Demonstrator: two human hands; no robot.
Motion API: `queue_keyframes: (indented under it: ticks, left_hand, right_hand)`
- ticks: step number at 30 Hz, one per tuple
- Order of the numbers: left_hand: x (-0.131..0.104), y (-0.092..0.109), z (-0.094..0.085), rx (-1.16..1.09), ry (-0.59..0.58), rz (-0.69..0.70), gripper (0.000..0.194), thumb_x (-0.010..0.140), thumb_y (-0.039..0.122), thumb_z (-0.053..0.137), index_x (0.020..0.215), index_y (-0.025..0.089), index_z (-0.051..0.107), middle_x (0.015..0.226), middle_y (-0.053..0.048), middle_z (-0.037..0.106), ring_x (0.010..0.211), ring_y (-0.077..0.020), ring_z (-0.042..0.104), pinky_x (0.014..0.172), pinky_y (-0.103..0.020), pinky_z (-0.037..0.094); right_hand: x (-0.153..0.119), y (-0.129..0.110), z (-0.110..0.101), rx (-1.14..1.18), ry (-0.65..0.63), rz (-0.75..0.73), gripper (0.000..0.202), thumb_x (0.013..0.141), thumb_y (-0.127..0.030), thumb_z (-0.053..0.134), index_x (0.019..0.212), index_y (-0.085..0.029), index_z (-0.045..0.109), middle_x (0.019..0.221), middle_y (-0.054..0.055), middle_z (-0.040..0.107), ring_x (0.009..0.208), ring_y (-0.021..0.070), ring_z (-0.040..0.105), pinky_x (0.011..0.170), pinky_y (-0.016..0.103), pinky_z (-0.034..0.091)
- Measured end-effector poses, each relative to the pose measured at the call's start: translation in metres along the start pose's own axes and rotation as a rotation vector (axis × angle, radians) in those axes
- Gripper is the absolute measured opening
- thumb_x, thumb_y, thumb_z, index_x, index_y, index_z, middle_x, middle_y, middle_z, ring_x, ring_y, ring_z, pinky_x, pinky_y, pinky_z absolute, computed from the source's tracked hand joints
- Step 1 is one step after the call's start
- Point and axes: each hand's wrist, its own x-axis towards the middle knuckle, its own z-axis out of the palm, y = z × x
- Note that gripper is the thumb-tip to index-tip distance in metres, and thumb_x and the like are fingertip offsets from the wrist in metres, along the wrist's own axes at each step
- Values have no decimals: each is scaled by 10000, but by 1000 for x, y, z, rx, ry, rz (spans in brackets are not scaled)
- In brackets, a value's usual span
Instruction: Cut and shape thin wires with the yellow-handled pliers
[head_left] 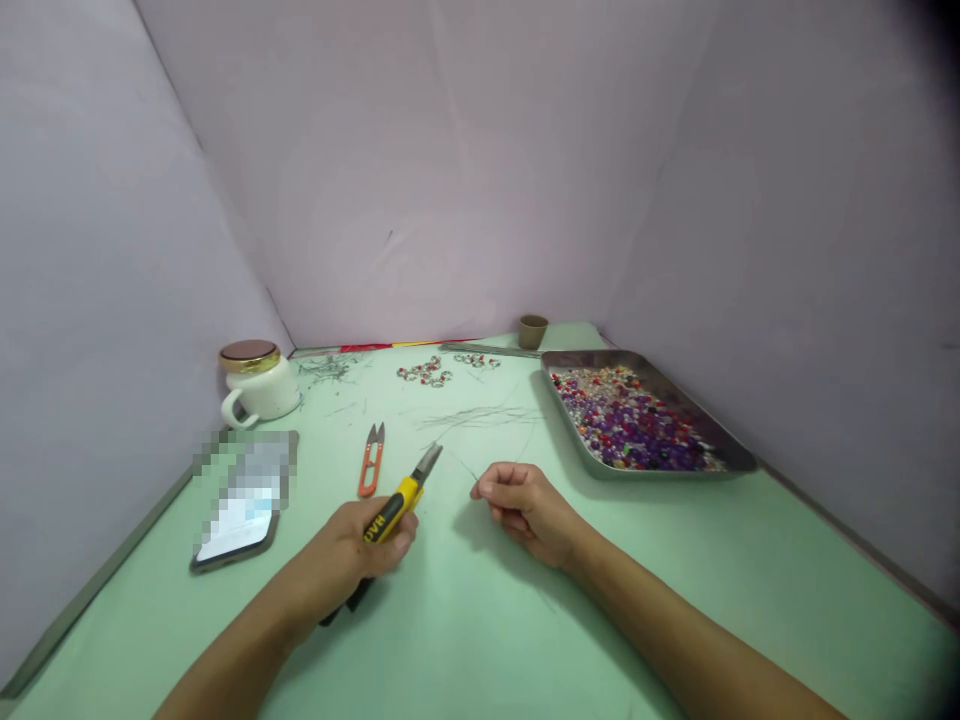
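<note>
My left hand (367, 545) is wrapped round yellow and black pliers (401, 503), whose metal jaws point up and to the right. To the right, my right hand (525, 505) pinches a thin wire (466, 468) between thumb and fingertips. The wire runs up and left toward the plier jaws; whether it touches them is too fine to tell. Just beyond my left hand lie orange thread snips (368, 470). Several loose wires (480, 414) lie on the green table (442, 640) beyond both hands.
A metal tray (600, 468) of mixed beads stands at the right. Red-beaded wire pieces (427, 373) and a small brown cup (533, 331) are at the back. At the left are wire scraps (328, 368), a white lidded mug (264, 388) and a phone (244, 510).
</note>
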Motion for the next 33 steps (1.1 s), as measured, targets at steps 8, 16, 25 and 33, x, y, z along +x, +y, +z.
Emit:
queue_keyframes:
  ticks: [8, 16, 25, 33]
  left_hand:
    - [-2, -2, 11, 33, -119, -5, 145, 736, 293, 480, 783, 160, 515, 692, 9, 446, 593, -102, 363, 558, -231, 307]
    - [-4, 0, 14, 28, -71, -48, 215, 690, 344, 512, 778, 152, 553, 722, -27, 515, 617, -128, 433, 570, -247, 363]
    - [1, -12, 16, 52, -62, -43, 242, 672, 365, 524, 782, 152, 561, 739, -36, 548, 619, -132, 461, 558, -239, 380]
    - [-4, -5, 20, 65, -77, -32, 258, 661, 374, 529, 792, 154, 562, 686, -30, 520, 624, -143, 454, 542, -241, 374]
  right_hand:
    - [-6, -5, 4, -246, 82, -126, 205, 680, -316, 593, 713, -119, 640, 417, -73, 350, 360, 40, 221, 357, 201, 131]
    - [-4, -4, -1, -396, 133, -199, 323, 775, -351, 481, 977, -140, 618, 447, -41, 468, 397, 76, 299, 407, 206, 219]
    - [-7, -8, 3, -382, 93, -130, 178, 744, -242, 416, 637, -164, 534, 413, -52, 419, 380, 63, 280, 371, 183, 185]
    - [-13, -13, 15, -194, 65, -40, 136, 656, -196, 379, 531, -185, 430, 332, -84, 304, 332, 59, 168, 328, 194, 109]
